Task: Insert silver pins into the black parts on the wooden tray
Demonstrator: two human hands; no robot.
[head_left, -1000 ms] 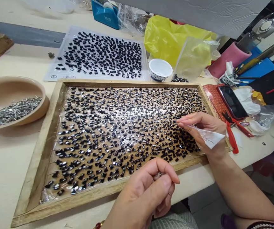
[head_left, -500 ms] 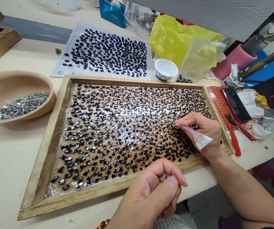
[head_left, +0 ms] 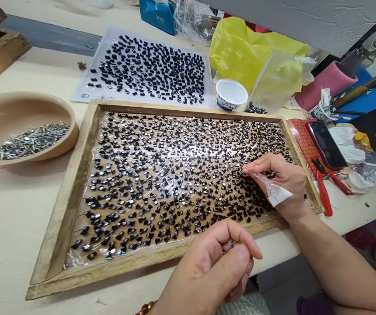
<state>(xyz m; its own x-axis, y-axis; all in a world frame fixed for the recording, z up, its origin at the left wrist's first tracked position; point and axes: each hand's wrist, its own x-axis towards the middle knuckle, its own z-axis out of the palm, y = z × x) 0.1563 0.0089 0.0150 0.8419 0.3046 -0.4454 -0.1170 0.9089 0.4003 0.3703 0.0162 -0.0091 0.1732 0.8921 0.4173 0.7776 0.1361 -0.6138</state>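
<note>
A wooden-framed tray (head_left: 109,274) lies across the table, covered inside with small black pieces (head_left: 148,175) bearing shiny round dots and thin pins. My right hand (head_left: 278,179) is over the tray's right part, pinching a small clear plastic cone (head_left: 278,192) with a white end; its tip meets the black pieces. Near the front edge, my left hand (head_left: 217,262) is curled around several small metal pins (head_left: 228,246), partly hidden by the fingers. At the left, a tan bowl (head_left: 53,103) holds many metal pins.
Behind the tray lies a white sheet (head_left: 88,89) with many black pieces. A white cup (head_left: 231,94), a yellow bag (head_left: 237,52) and a clear bag stand at the back. Red-handled pliers (head_left: 324,192) and a phone (head_left: 327,144) lie on the right.
The whole view has shifted slightly, with the tray and both hands appearing a little further right. Both hands keep nearly the same pose.
</note>
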